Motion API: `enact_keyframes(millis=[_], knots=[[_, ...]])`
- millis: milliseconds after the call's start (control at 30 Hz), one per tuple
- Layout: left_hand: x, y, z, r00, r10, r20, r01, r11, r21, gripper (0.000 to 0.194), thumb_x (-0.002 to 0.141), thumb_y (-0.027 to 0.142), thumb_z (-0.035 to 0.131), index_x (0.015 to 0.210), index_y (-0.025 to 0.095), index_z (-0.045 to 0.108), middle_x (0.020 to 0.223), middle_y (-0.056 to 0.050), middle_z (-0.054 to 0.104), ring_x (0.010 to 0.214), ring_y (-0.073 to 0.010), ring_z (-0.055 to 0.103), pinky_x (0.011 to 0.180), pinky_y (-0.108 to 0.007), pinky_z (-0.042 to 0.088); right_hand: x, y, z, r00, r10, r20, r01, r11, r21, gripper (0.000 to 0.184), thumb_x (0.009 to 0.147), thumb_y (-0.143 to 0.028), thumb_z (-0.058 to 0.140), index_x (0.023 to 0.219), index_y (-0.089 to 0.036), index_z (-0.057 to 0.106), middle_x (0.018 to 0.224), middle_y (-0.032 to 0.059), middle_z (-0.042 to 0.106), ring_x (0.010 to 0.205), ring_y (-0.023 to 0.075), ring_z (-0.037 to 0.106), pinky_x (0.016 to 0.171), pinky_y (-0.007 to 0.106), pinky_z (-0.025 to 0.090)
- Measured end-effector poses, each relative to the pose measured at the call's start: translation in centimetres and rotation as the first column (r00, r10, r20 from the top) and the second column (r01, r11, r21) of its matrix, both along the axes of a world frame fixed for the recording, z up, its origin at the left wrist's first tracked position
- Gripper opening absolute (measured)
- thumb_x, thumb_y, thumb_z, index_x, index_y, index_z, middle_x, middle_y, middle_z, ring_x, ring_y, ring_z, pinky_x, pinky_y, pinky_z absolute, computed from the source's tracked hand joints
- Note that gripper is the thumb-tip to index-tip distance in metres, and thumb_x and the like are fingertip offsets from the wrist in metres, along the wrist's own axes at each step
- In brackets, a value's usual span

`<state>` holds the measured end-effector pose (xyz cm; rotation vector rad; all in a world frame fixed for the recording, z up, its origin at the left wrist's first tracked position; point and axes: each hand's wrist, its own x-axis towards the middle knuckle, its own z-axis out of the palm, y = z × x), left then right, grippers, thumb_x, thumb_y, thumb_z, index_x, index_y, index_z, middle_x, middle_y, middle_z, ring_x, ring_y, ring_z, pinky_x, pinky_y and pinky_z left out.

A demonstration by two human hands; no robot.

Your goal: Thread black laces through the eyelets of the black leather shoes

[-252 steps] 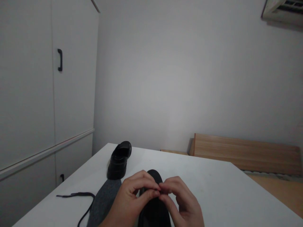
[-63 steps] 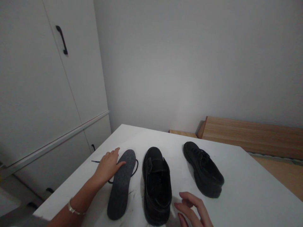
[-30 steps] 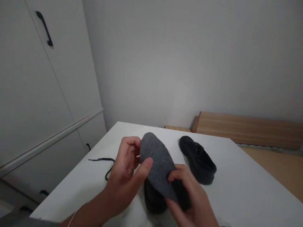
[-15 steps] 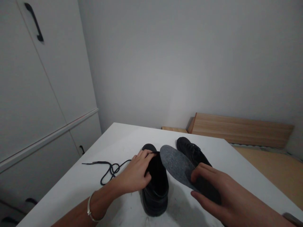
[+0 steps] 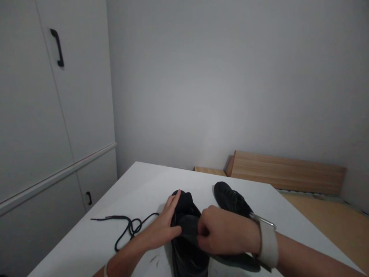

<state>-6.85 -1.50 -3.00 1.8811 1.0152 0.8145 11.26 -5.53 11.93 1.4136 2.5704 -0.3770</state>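
Observation:
A black shoe (image 5: 191, 263) rests on the white table (image 5: 112, 196), its opening toward me and its tongue raised at the front. My left hand (image 5: 165, 227) holds the left side of that opening, thumb at the rim and fingers stretched along the upper. In my right hand (image 5: 217, 231) is a dark insole (image 5: 187, 224), pinched near its middle. The insole's front end is in the shoe's opening, while its heel end sticks out to the right under my wrist. A second black shoe (image 5: 232, 198), laced, lies farther back to the right.
A loose black shoelace (image 5: 128, 227) lies curled left of the shoe. White cabinets (image 5: 57, 134) stand along the left. Beyond the table on the right are a wooden headboard (image 5: 285, 171) and a tan bed surface (image 5: 319, 215).
My right hand has moved left and turned, bringing the insole's front end into the shoe's opening. The left hand still holds the shoe's side. The whole view has shifted slightly.

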Motion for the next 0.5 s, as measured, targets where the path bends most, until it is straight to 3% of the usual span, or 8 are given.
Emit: enact_keyframes(millis=[100,200,300,500], knots=[[0.1,-0.2,0.0,1.0,0.017,0.008,-0.017,0.997,-0.072,0.107,0.063,0.006,0.051,0.157,0.021,0.001,0.165,-0.009,0.005,0.152,-0.0269,0.0,0.122,-0.053,0.005,-2.9,0.7,-1.9,0.991,-0.058,0.118,0.043,0.991,0.124,0.019,0.076,-0.012,0.06,0.079,-0.007,0.078,0.074,0.0181,0.076,0.064,0.0257,0.072,0.051,0.026,0.049],[0.4,-0.4,0.2,0.999,0.025,0.032,-0.023,0.998,-0.052,0.103,0.068,0.009,0.052,0.157,0.021,0.002,0.164,-0.011,0.008,0.152,-0.0265,0.003,0.122,-0.054,0.004,-4.9,1.0,-4.3,0.987,-0.083,0.138,0.058,0.983,0.175,0.021,0.077,-0.006,0.06,0.087,-0.002,0.078,0.087,0.0263,0.075,0.081,0.0357,0.074,0.066,0.038,0.058],[0.6,-0.7,0.3,0.997,0.062,0.055,-0.061,0.998,-0.02,0.093,0.076,0.014,0.051,0.157,0.018,0.006,0.164,-0.012,0.011,0.152,-0.0262,0.006,0.122,-0.052,0.003,-5.5,1.6,-6.4,0.988,-0.093,0.123,0.068,0.978,0.195,0.022,0.077,-0.003,0.059,0.09,-0.003,0.077,0.089,0.025,0.075,0.085,0.0361,0.074,0.073,0.042,0.059],[0.8,-1.0,0.1,0.997,0.079,-0.002,-0.079,0.997,-0.017,0.098,0.067,0.005,0.047,0.157,0.021,0.008,0.165,-0.008,0.012,0.152,-0.0289,0.004,0.121,-0.058,0.005,-4.9,2.6,-9.1,0.987,-0.135,0.082,0.116,0.971,0.21,0.03,0.086,0.0,0.048,0.093,-0.006,0.076,0.091,0.0197,0.076,0.088,0.0304,0.075,0.077,0.036,0.058]])
